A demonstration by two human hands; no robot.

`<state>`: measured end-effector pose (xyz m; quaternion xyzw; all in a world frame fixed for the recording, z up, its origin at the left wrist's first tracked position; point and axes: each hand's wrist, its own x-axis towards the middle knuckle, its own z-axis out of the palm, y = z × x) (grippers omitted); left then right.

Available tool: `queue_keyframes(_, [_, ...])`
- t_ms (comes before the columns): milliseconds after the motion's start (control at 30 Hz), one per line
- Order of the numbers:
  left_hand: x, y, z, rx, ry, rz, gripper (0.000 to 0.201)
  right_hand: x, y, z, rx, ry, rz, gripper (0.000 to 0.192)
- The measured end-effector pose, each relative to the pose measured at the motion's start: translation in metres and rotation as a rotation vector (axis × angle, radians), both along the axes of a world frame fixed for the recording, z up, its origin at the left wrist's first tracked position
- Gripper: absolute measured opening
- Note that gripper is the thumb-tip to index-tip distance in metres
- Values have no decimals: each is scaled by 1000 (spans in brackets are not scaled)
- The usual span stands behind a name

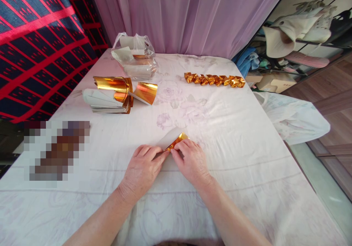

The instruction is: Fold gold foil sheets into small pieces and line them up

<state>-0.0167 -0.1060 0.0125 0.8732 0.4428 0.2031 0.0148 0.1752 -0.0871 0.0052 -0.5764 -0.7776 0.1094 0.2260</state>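
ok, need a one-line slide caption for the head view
Left hand and right hand fold a gold foil sheet on a white cloth.

pixelated patch hiding something on the cloth, gold paper partly under the fingers

No readable text, labels, brands or numbers anywhere. Shiny gold foil paper sheets blank. Clear plastic bag unmarked too.

A home bedroom: sheeted bed, lilac curtain, cluttered shelf.
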Motion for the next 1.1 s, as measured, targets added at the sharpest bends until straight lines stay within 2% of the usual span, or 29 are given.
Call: queue_keyframes(1100, [5,-1,2,-42,24,41,31,-4,0,-7,77,-20,-67,17])
